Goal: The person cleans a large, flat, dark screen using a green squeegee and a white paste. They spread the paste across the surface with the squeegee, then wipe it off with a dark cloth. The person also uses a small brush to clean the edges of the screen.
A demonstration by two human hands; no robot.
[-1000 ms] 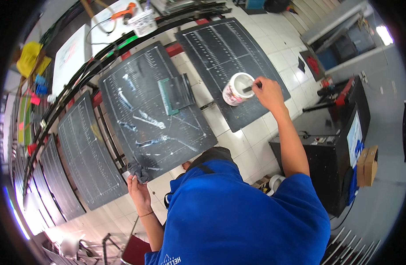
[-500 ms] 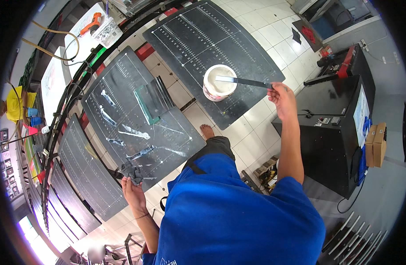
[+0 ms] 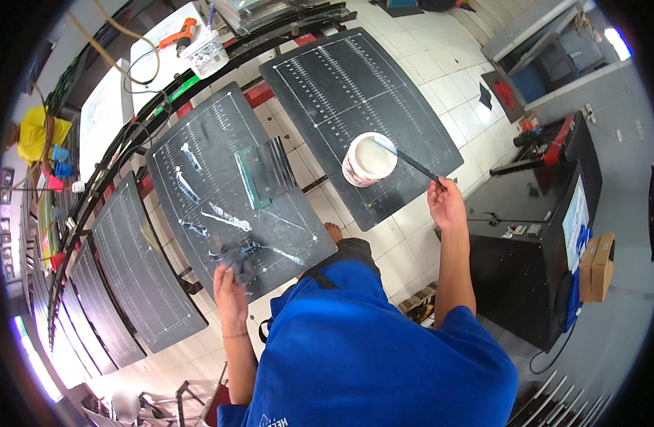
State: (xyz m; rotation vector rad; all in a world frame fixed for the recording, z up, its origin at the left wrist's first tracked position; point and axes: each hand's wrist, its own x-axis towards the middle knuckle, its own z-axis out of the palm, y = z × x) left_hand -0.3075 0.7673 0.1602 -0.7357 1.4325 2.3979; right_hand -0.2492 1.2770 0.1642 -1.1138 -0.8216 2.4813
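My right hand [image 3: 448, 206] grips the end of a long, thin dark spatula [image 3: 418, 168]. Its far end reaches over the rim into a white tub [image 3: 352, 171] filled with a pale, thick substance. The tub stands on the far black board [image 3: 320, 85]. My left hand [image 3: 231, 295] is closed on a dark, crumpled rag [image 3: 236, 260], smeared by motion, low over the nearer black board [image 3: 220, 135]. White streaks [image 3: 227, 217] mark that board. On it, a dark squeegee [image 3: 273, 169] with a green edge lies at the board's right side.
More dark boards [image 3: 145, 263] line up at the left. Beyond the frame rail sit an orange hot-glue gun [image 3: 187, 30] and a white basket [image 3: 204, 55]. A black cabinet [image 3: 519, 263] stands at my right, with cardboard boxes [image 3: 597, 267] beside it.
The spatula has dropped from across the tub's top to slant into its opening. My left hand has shifted right with the rag onto the board. The view has also shifted.
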